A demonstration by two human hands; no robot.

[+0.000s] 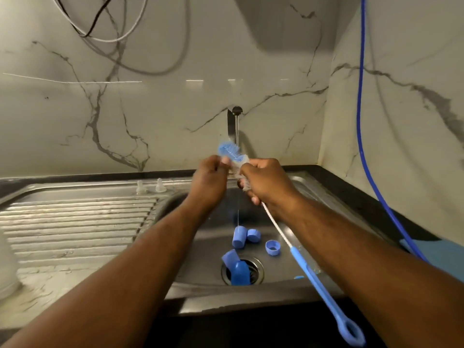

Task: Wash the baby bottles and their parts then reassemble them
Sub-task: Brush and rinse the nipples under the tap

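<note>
1. Nearest, the looped end of the brush [305, 266] handle stuck out past the front rim of the sink [251, 295]. Its blue handle slanted up across the right half of the basin.
2. In the basin, blue bottle parts lay loose. One cap [239, 272] sat on the drain [258, 268], with a flat blue piece [230, 257] touching it. Two more caps [239, 237] lay side by side just behind. A ring [273, 247] lay near the brush's stem, and the basin floor to the left was bare.
3. To the left ran the ridged draining board [75, 227], with a blurred clear thing [7, 272] at its outer edge. To the right, a blue cloth [442, 254] lay on the dark surface [356, 197] beside the sink.
4. Over the back of the basin the hands were close together. The right hand [266, 182] was clamped on the brush's stem just below the bristles. The left hand [211, 177] pinched at the bristle end, where something pale between the fingers was too blurred to name.
5. Two clear teats [139, 187] stood upright on the sink's back rim, well left of the hands.
6. Behind, the tap [236, 121] let a thin stream fall past the brush head. A blue hose [361, 121] hung down the right wall, and cables [105, 28] looped on the marble wall [150, 109] at upper left.
</note>
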